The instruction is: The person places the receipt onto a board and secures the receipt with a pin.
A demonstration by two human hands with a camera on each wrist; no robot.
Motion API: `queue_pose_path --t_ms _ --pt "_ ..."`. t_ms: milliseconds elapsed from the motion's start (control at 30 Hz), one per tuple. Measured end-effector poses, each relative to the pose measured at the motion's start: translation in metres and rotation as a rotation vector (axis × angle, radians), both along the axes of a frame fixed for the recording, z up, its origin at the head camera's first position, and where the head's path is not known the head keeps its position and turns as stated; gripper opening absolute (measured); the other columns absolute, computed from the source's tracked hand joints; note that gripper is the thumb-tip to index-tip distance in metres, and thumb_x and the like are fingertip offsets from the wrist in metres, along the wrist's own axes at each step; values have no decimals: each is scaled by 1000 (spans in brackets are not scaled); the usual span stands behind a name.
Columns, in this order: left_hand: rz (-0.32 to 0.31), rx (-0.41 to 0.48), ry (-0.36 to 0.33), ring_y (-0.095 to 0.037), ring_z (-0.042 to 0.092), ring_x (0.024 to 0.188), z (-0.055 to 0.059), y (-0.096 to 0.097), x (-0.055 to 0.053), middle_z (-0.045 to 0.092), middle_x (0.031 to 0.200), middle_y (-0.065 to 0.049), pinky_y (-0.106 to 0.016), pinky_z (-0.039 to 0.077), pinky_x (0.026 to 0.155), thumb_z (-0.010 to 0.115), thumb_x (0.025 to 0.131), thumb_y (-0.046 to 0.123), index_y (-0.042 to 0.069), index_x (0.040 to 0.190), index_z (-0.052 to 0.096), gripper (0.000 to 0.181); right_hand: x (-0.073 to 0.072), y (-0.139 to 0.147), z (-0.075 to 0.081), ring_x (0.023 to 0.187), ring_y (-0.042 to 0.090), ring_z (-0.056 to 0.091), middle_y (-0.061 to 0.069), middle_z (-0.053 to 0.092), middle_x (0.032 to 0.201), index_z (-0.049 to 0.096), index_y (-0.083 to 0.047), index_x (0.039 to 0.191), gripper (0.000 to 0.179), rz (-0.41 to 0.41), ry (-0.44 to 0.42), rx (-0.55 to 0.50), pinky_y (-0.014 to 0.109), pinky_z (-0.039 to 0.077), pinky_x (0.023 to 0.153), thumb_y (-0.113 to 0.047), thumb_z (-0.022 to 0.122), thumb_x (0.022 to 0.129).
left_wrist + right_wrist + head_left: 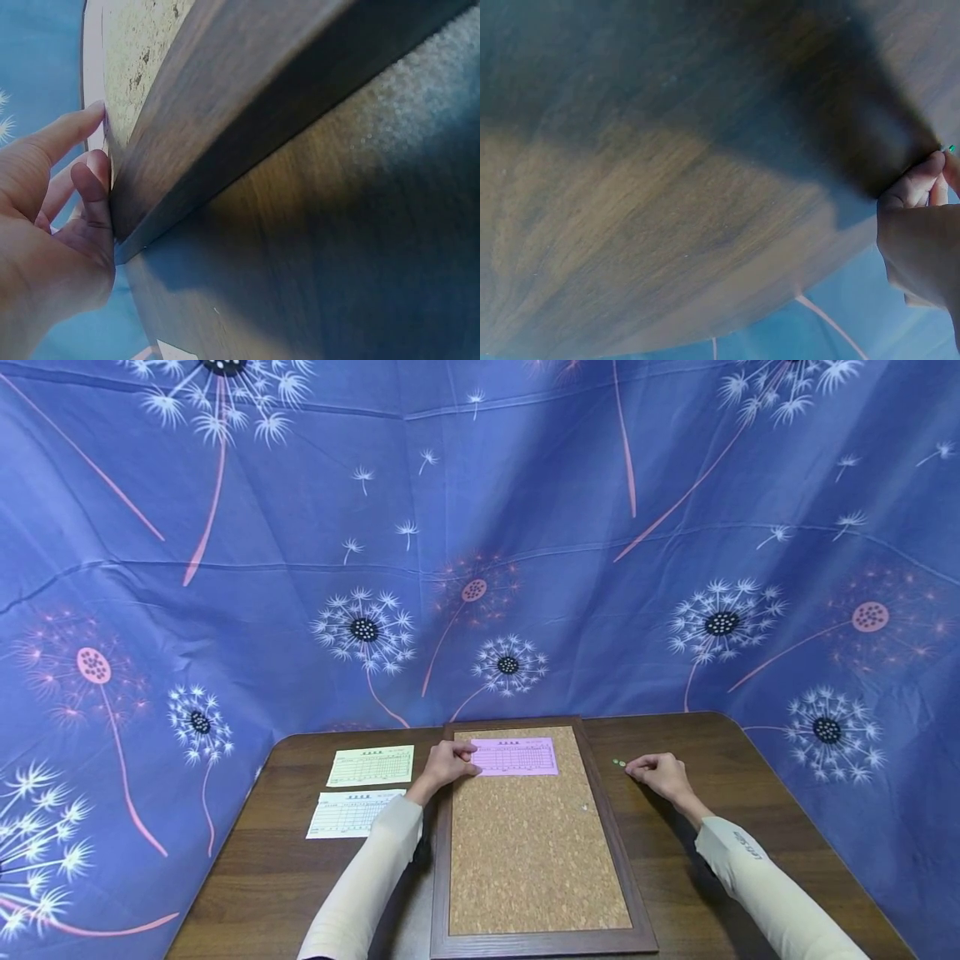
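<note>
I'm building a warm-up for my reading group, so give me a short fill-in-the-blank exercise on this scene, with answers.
1. The left hand touches the pink slip near its ____ edge.
2. Inside the brown frame, the board's surface is made of ____.
3. The number of paper slips lying directly on the table is ____.
4. Near the right hand's fingertips lie tiny items coloured ____.

Missing words: left; cork; two; green.

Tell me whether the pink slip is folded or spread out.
Spread out: in the head view the pink slip lies flat on the cork board, printed side showing, left hand at its left edge.
</note>
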State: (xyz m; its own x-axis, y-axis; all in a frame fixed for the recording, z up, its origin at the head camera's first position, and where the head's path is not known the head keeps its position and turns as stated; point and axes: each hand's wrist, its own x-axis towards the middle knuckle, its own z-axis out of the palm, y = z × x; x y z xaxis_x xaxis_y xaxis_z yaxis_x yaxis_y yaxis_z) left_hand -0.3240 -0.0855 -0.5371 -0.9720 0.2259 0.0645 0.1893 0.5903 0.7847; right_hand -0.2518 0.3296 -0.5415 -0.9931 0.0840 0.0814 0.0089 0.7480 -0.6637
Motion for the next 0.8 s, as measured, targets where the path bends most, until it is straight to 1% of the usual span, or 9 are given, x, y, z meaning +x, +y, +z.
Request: queue_pose_path --t_ms 100,200,367,500,633,733,800 --pt "6 5 -10 -4 49 65 1 0 0 72 85 -16 -17 43 64 89 70 4 -3 110 77 42 1 1 1 77 9 65 13 79 89 79 -1 95 17 1 -23 -6 29 48 73 -16 72 93" --pt "8 4 -4 -4 49 65 0 1 -1 71 84 -15 -17 42 63 89 70 4 -3 109 77 42 2 1 1 73 6 64 10 79 86 79 -1 96 19 -10 -52 -24 26 49 72 -19 71 95" --pt "2 0 1 -4 48 66 0 0 -1 72 87 -18 -17 42 64 89 70 3 -3 109 76 42 2 4 1 69 4 65 6 78 81 78 0 96 23 -18 -86 -70 23 48 72 -22 71 95" --pt "2 -8 13 -4 49 65 0 -1 0 72 85 -17 -18 42 63 90 69 5 -3 109 77 42 2 6 -1 69 1 63 4 77 79 78 0 96 22 -12 -80 -95 19 46 71 -21 72 94" --pt "9 -19 15 -4 49 65 0 -1 0 72 85 -15 -18 42 64 90 69 7 -1 109 77 42 1 6 -4 69 0 60 3 77 80 78 1 97 20 8 -65 -98 19 45 68 -18 73 94" --pt "12 -28 22 -3 49 66 0 0 -1 72 86 -15 -18 43 66 90 69 7 0 108 78 42 1 6 -4 73 4 60 5 78 82 79 1 96 19 26 -49 -73 21 45 69 -17 74 93" --pt "15 -31 22 -3 49 66 0 0 -1 72 85 -14 -18 44 66 90 69 7 1 108 78 41 2 7 -4 76 7 62 8 79 84 79 -1 95 17 28 -38 -48 25 46 72 -17 75 92"
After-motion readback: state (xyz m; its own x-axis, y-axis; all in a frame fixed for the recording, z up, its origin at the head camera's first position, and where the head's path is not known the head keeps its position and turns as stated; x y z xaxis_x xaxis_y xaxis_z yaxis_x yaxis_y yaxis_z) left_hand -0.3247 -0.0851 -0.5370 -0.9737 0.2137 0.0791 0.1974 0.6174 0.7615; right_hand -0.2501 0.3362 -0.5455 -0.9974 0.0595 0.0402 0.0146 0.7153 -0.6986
